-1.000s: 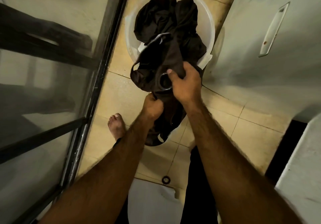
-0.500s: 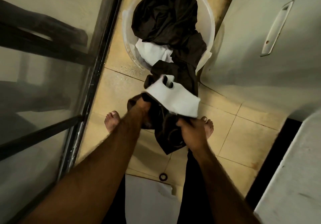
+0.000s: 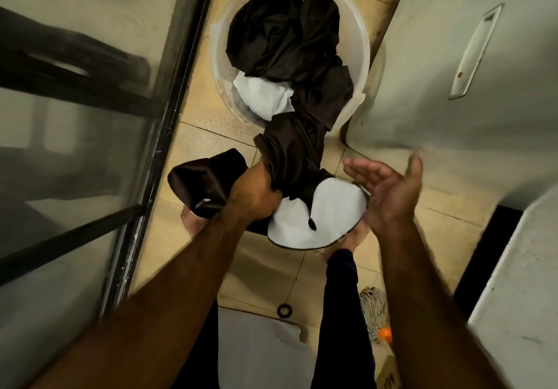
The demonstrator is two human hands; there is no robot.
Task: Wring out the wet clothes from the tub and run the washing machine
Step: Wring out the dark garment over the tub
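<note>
Over the tiled floor [image 3: 199, 147] in front of the translucent plastic tub [image 3: 359, 26], the left hand [image 3: 256, 189] clenches a twisted dark brown garment [image 3: 290, 147]. The garment stretches from the fist up over the tub's near rim, and its white pocket lining [image 3: 320, 219] hangs just below the fist. Just beside that lining, the right hand [image 3: 389, 189] is spread wide with straight fingers and holds nothing, though whether its palm touches the lining cannot be told; more dark clothes [image 3: 280, 35] and a white cloth [image 3: 262, 95] lie heaped inside the tub.
</note>
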